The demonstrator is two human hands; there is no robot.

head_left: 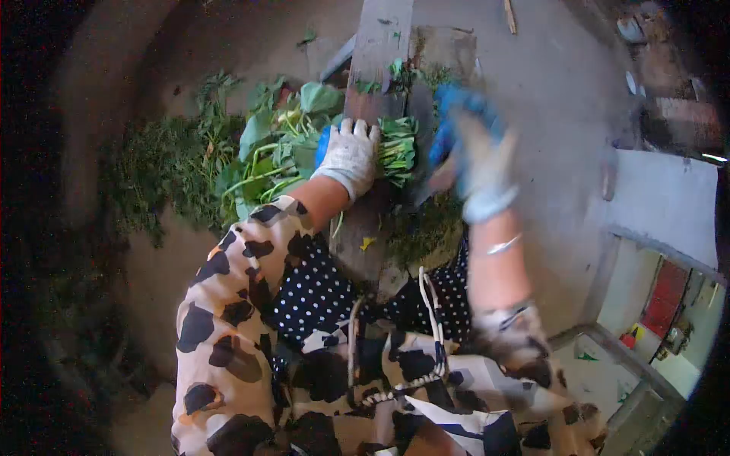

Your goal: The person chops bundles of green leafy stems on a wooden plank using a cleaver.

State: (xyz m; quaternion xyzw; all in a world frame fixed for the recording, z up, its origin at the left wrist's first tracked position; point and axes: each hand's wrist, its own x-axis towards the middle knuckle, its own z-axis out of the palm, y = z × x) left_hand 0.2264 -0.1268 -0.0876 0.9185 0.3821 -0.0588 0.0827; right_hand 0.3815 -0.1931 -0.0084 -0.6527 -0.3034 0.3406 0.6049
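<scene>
My left hand (pixel 350 156), in a white glove with blue at its edge, presses down on a bunch of leafy green stalks (pixel 398 152) lying across a wooden plank (pixel 372 45). Broad leaves spread out to the left of it, and the stalk ends stick out on its right. Right of the plank, my right hand (pixel 479 144) is raised and smeared by motion, in a white and blue glove. A dark blade (pixel 420 129) shows blurred beside it, and its handle cannot be made out.
Cut green plants (pixel 163 167) lie heaped on the ground at the left. More greens (pixel 426 232) lie right of the plank near my knees. At the far right are a pale panel (pixel 665 197) and a frame holding red items (pixel 663 296).
</scene>
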